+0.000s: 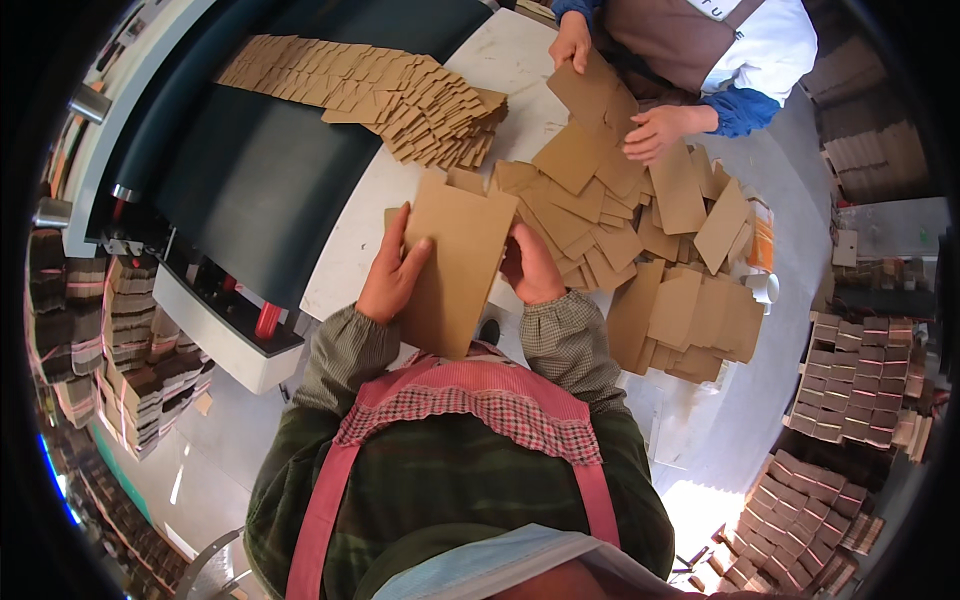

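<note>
Between my two hands stands a brown flat cardboard piece (458, 265), possibly several stacked together, held in front of my apron. My left hand (393, 268) grips its left edge, thumb lying across the front face. My right hand (532, 262) closes on the right edge, its fingertips partly hidden behind the card. Just beyond, a long fanned row of brown cardboard pieces (400, 95) runs from the dark conveyor belt (270, 150) onto the white table (345, 235). A loose heap of similar cardboard pieces (590, 225) spreads to the right of my hands.
Across the table a co-worker's hands (655, 130) handle cardboard pieces at the heap's far side. A white roll (762, 288) sits at the table's right edge. Bundled cardboard stacks (855, 380) stand on the right, with more bundles (130, 320) at the left beside the machine.
</note>
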{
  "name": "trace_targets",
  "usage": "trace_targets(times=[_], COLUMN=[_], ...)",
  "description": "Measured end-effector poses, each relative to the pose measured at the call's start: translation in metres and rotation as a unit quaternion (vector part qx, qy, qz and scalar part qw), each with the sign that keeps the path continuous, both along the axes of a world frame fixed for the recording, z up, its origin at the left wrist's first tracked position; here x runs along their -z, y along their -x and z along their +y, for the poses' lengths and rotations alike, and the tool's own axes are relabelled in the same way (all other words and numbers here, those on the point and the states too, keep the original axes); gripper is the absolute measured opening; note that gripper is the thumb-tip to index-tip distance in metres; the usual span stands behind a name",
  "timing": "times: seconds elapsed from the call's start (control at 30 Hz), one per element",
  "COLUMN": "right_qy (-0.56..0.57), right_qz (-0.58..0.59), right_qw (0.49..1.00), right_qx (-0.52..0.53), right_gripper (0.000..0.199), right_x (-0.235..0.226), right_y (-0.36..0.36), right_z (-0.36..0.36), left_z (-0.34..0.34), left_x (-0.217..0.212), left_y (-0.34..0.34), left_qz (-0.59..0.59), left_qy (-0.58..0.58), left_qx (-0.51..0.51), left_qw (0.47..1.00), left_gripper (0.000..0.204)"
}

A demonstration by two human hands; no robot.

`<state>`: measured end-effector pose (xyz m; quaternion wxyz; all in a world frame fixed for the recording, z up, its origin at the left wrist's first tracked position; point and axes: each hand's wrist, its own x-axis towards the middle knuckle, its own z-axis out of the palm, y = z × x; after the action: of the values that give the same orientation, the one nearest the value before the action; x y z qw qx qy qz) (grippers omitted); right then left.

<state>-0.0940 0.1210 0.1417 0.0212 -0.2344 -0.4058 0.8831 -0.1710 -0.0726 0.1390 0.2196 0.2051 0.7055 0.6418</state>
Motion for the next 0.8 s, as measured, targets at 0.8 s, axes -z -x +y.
trace_targets(times=[0.8], right_qy=[0.157], right_qz=[0.084], right_qw=[0.976], right_qx=[0.122], right_gripper=[0.033], right_x=[0.009], right_y=[-0.073], right_z=[0.103], left_z=[0.109], left_x=[-0.016], left_y=[-0.038], left_qz=[0.095], left_qy=[0.071], left_qx=[0.068], left_qw=[0.991], left_gripper=[0.069])
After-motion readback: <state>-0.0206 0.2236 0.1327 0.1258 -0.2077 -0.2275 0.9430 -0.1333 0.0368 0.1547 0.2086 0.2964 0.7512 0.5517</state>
